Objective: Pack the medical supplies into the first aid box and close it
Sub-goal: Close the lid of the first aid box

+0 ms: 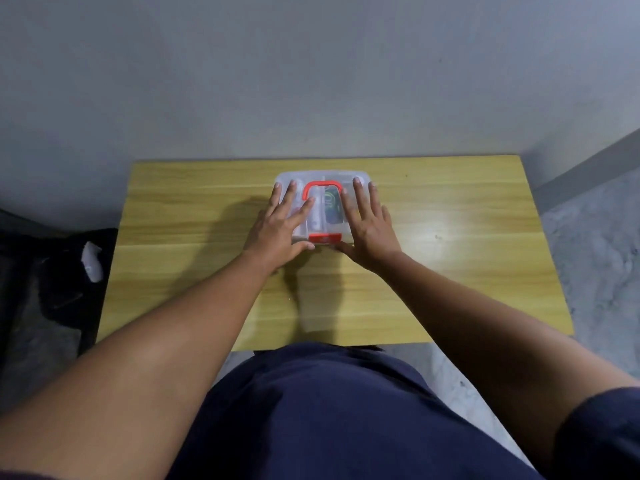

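A clear plastic first aid box with a red carry handle and a red front latch sits on the wooden table, its lid down. Through the lid I make out a white item and a dark green item inside. My left hand lies flat on the left half of the lid, fingers spread, thumb at the front edge. On the right half my right hand lies flat in the same way, thumb by the latch.
The light wooden table stands against a grey wall. A dark bag with a white object lies on the floor at the left. Marbled floor shows at the right. My dark blue shirt fills the bottom.
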